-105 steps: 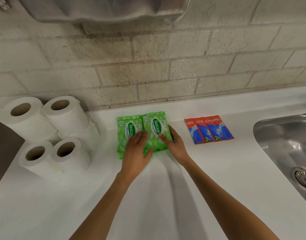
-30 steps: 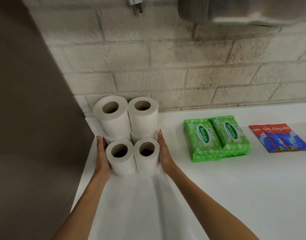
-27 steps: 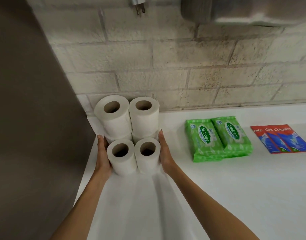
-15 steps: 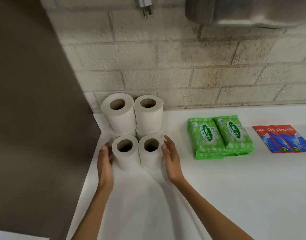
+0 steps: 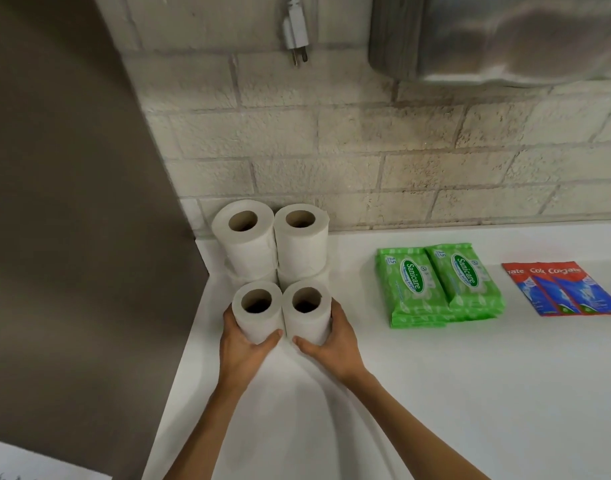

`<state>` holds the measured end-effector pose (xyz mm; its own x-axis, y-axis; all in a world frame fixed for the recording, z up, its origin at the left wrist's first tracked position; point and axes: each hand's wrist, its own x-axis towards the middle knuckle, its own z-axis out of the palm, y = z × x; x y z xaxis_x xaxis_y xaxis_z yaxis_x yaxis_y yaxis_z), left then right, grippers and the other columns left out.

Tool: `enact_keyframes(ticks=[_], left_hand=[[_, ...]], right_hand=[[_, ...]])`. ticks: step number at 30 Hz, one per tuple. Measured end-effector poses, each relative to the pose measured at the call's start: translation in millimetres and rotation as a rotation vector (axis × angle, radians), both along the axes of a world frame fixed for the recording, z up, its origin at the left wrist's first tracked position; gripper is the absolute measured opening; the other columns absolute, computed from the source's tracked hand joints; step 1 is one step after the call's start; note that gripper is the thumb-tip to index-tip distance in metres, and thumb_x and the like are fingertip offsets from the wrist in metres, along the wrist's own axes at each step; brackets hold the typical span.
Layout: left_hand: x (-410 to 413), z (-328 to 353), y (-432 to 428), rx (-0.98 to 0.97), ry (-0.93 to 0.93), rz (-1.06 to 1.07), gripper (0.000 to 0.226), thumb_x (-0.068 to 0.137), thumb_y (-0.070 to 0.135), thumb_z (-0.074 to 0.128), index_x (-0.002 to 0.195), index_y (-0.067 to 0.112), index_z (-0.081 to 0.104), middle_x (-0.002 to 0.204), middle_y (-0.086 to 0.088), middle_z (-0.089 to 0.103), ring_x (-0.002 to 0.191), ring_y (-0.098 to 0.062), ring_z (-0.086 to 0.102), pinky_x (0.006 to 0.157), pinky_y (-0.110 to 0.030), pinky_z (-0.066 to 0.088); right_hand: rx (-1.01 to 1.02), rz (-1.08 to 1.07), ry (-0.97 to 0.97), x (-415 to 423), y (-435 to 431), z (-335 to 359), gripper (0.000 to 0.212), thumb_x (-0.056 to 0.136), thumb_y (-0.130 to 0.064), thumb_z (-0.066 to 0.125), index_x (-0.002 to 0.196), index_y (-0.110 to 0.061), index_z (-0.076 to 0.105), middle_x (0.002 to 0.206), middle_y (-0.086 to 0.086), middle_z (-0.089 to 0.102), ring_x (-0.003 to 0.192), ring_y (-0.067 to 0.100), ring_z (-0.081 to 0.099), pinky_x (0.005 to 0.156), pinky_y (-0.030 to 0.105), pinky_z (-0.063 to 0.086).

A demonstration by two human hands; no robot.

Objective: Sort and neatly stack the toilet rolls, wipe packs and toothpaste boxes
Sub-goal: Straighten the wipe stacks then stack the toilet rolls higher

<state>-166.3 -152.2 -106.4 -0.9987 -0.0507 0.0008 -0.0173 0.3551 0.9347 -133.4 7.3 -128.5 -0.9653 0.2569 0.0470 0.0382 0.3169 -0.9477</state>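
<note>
White toilet rolls stand on end in the counter's back left corner. The two rear stacks [image 5: 272, 244] are two rolls high. In front stand two single rolls, the left one [image 5: 257, 315] and the right one [image 5: 307, 311]. My left hand [image 5: 243, 348] grips the front left roll, thumb curled across its front. My right hand [image 5: 333, 341] grips the front right roll the same way. Two piles of green wipe packs [image 5: 439, 282] lie side by side to the right. Red and blue toothpaste boxes [image 5: 563, 287] lie in a row further right.
The white counter [image 5: 470, 393] runs along a pale brick wall. A dark panel [image 5: 72, 220] borders the counter on the left, close to the rolls. A steel dispenser [image 5: 504, 36] and a hanging plug [image 5: 296, 32] are on the wall above.
Half a second ago both hands were off the front rolls, fingers spread. Now they have closed in and grip the two front rolls from the outer sides and front.
</note>
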Motion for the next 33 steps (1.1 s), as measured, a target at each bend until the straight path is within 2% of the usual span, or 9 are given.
enact_keyframes(ticks=[5, 7, 10, 13, 15, 18, 23, 28, 33], left_hand=[[23.2, 30.9, -3.8, 0.083, 0.072, 0.096, 0.088, 0.064, 0.018, 0.083, 0.137, 0.020, 0.033, 0.137, -0.004, 0.049, 0.126, -0.024, 0.048, 0.101, -0.032, 0.038], [27.1, 57.4, -4.6, 0.115, 0.155, 0.087, 0.087, 0.064, 0.022, 0.083, 0.136, 0.026, 0.033, 0.133, 0.003, 0.049, 0.123, -0.018, 0.049, 0.103, -0.036, 0.040], [6.4, 105.3, -5.9, 0.130, 0.305, 0.066, 0.087, 0.065, 0.022, 0.083, 0.137, 0.021, 0.033, 0.132, 0.009, 0.046, 0.121, -0.008, 0.046, 0.101, -0.029, 0.040], [-32.5, 146.9, -4.3, 0.131, 0.373, 0.052, 0.097, 0.057, 0.036, 0.083, 0.137, 0.019, 0.031, 0.138, 0.003, 0.047, 0.125, -0.013, 0.048, 0.105, -0.036, 0.042], [-55.9, 161.4, 0.6, 0.062, 0.402, 0.052, 0.093, 0.061, 0.028, 0.085, 0.135, 0.011, 0.032, 0.137, -0.003, 0.047, 0.125, -0.018, 0.047, 0.106, -0.037, 0.042], [-79.1, 166.4, 7.6, -0.037, 0.371, 0.093, 0.089, 0.066, 0.025, 0.083, 0.137, 0.011, 0.032, 0.139, -0.005, 0.046, 0.127, -0.022, 0.046, 0.105, -0.034, 0.041], [-93.4, 143.7, 6.6, -0.113, 0.299, 0.111, 0.092, 0.066, 0.029, 0.082, 0.139, 0.012, 0.029, 0.140, -0.007, 0.045, 0.128, -0.027, 0.047, 0.102, -0.038, 0.043], [-98.3, 134.9, 6.8, -0.091, 0.295, 0.069, 0.095, 0.065, 0.029, 0.083, 0.140, 0.014, 0.025, 0.142, -0.006, 0.044, 0.129, -0.027, 0.045, 0.103, -0.039, 0.042], [-100.4, 125.5, 5.3, -0.038, 0.284, 0.053, 0.095, 0.063, 0.027, 0.084, 0.137, 0.016, 0.026, 0.140, -0.004, 0.045, 0.126, -0.027, 0.047, 0.102, -0.041, 0.044]], right_hand=[[-0.018, -0.044, 0.032, 11.0, 2.3, 1.6, 0.082, 0.058, -0.034, 0.083, 0.129, -0.030, 0.041, 0.124, -0.015, 0.054, 0.112, -0.007, 0.052, 0.086, 0.002, 0.041], [-0.038, -0.052, 0.049, 14.1, 3.2, 6.1, 0.083, 0.056, -0.037, 0.081, 0.129, -0.029, 0.041, 0.124, -0.016, 0.054, 0.112, -0.009, 0.052, 0.086, 0.000, 0.040], [-0.050, -0.061, 0.069, 16.1, 3.1, 16.1, 0.085, 0.051, -0.044, 0.078, 0.126, -0.030, 0.040, 0.122, -0.014, 0.055, 0.110, -0.006, 0.052, 0.084, -0.001, 0.039], [-0.029, -0.059, 0.094, 15.4, 3.8, 29.0, 0.085, 0.051, -0.047, 0.077, 0.126, -0.031, 0.040, 0.122, -0.011, 0.054, 0.110, 0.002, 0.054, 0.089, 0.009, 0.042], [-0.023, -0.063, 0.113, 13.5, 6.8, 38.7, 0.087, 0.051, -0.047, 0.077, 0.127, -0.029, 0.040, 0.123, -0.009, 0.055, 0.112, 0.006, 0.054, 0.092, 0.019, 0.044], [-0.020, -0.061, 0.154, 12.1, 13.4, 54.2, 0.088, 0.052, -0.047, 0.078, 0.129, -0.028, 0.040, 0.125, -0.009, 0.054, 0.114, 0.007, 0.054, 0.092, 0.021, 0.044], [-0.004, -0.089, 0.213, 6.2, 21.8, 86.2, 0.087, 0.055, -0.037, 0.081, 0.130, -0.025, 0.040, 0.123, -0.011, 0.053, 0.114, 0.005, 0.052, 0.087, 0.008, 0.040], [0.052, -0.114, 0.345, -27.9, 24.1, 140.1, 0.088, 0.061, -0.030, 0.084, 0.135, -0.015, 0.039, 0.132, -0.002, 0.053, 0.119, 0.009, 0.050, 0.099, 0.025, 0.042], [0.128, -0.086, 0.317, -72.1, 19.2, 179.5, 0.083, 0.066, -0.035, 0.082, 0.135, -0.018, 0.038, 0.131, -0.003, 0.053, 0.111, 0.009, 0.049, 0.092, 0.025, 0.042]])
